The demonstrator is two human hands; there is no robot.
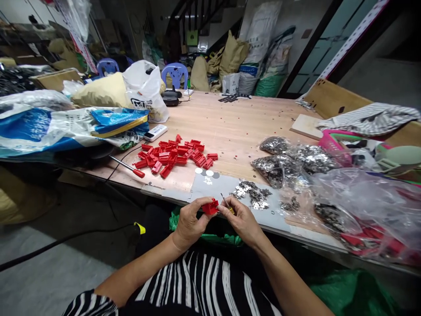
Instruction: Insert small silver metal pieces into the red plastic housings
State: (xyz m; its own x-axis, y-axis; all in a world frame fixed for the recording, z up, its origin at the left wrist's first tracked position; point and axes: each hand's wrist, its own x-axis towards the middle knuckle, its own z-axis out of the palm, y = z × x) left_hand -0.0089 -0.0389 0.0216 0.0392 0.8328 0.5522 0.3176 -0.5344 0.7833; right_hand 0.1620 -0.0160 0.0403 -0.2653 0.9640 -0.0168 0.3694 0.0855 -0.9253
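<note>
My left hand [190, 221] is closed round a small red plastic part [210, 206], held just off the near edge of the wooden table [230, 123]. My right hand [241, 219] pinches a thin tool with a metal tip and a yellow handle [226, 203], its tip beside the red part. A pile of several more red plastic parts [174, 156] lies on the table ahead to the left. Small silver metal pieces [251, 193] lie scattered just beyond my right hand.
Clear bags of silver metal pieces [289, 162] sit at the right, with a pink basket [332, 145] behind. A red-handled screwdriver [130, 166], a white remote [155, 132] and blue and white sacks [66, 127] lie at the left. A green bag [210, 237] hangs below the table edge.
</note>
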